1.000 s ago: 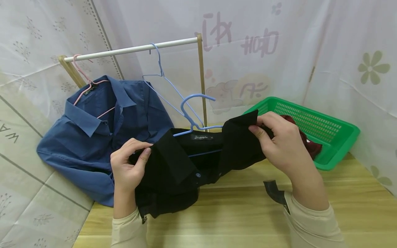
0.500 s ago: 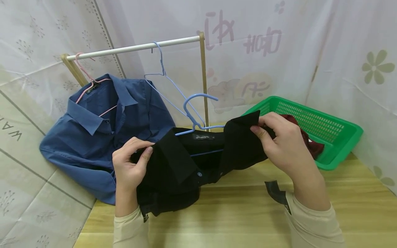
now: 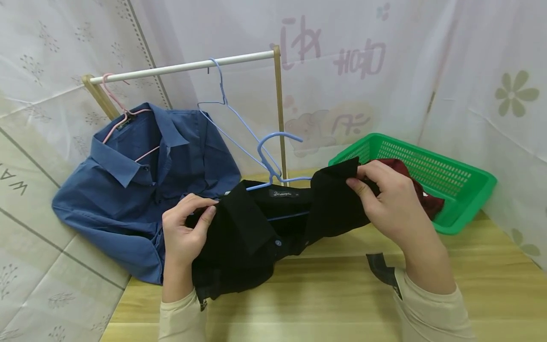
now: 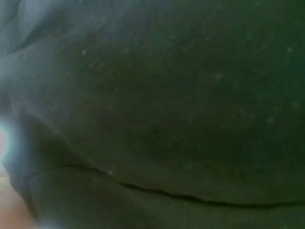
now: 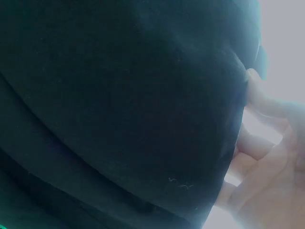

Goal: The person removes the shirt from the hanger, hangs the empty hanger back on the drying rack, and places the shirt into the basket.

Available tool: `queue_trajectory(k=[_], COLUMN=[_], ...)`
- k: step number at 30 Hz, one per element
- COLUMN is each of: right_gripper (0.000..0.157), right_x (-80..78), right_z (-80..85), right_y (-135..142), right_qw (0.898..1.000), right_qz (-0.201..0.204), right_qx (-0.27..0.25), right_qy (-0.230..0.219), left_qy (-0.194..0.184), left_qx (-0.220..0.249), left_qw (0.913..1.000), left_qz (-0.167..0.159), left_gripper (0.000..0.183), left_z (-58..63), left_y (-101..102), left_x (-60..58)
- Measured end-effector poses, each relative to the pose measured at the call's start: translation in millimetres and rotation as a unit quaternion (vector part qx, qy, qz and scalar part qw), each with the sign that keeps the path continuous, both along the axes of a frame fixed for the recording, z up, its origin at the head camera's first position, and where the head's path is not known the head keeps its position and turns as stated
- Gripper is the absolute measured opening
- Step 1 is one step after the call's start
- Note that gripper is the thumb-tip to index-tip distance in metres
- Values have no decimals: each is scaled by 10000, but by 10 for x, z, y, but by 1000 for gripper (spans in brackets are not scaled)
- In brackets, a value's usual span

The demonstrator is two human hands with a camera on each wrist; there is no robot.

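Between both hands a black collared shirt [image 3: 239, 256] is held up in front of the body, over the wooden table. My left hand [image 3: 185, 232] pinches its left shoulder between thumb and forefinger. On the other side my right hand [image 3: 389, 199] pinches the right shoulder close to the collar tip. A blue hanger [image 3: 273, 164] sits inside the collar, its hook standing up free of the rail and its lower bar showing in the neck opening. Dark cloth [image 4: 167, 105] fills the left wrist view. Thumb and fingers [image 5: 267, 102] grip the cloth edge in the right wrist view.
A rack with a white rail [image 3: 179, 69] stands behind. From it hang a blue shirt [image 3: 124, 204] on a pink hanger [image 3: 124, 111] and a bare blue hanger [image 3: 222, 95]. A green basket [image 3: 466, 199] with dark red cloth [image 3: 433, 204] stands at the right on the table [image 3: 316, 304].
My left hand has shifted slightly right, and the black shirt's collar and hanger have moved a little right and down. Both hands keep their pinch on the shoulders.
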State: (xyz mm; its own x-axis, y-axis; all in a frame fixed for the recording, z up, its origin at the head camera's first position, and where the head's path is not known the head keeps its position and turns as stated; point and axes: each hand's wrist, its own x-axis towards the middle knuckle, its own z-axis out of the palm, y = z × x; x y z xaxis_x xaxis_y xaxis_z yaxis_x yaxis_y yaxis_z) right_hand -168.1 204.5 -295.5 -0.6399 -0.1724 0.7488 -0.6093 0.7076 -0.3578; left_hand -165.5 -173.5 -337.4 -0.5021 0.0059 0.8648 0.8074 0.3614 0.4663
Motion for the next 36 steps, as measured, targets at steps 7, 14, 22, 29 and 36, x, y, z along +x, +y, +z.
queue_trajectory(k=[7,14,22,29,36], right_gripper=[13,12,26,31,28], right_x=[-11,-27,-48,-25,-27], right_z=[-112,-223,-352,-419,-475], right_y=[25,37,65,102,157], right_qw=[9995,9980,9942,9816,9564], right_qz=[46,46,213,251,443], right_qx=[52,137,344,583,938], right_qy=[-323,-619,-992,-1802,-2731], left_qy=[-241,-559,-811,-1232,-2057], left_qx=[-144,-203,-252,-585,-1265], left_qw=[9996,9982,9964,9906,9703], left_qz=[-2,17,-21,-97,-118], left_gripper=[21,20,24,23,17], left_z=[-90,-205,-345,-488,-582], left_y=[-2,-8,0,-32,-71], left_x=[-15,-10,-13,-11,27])
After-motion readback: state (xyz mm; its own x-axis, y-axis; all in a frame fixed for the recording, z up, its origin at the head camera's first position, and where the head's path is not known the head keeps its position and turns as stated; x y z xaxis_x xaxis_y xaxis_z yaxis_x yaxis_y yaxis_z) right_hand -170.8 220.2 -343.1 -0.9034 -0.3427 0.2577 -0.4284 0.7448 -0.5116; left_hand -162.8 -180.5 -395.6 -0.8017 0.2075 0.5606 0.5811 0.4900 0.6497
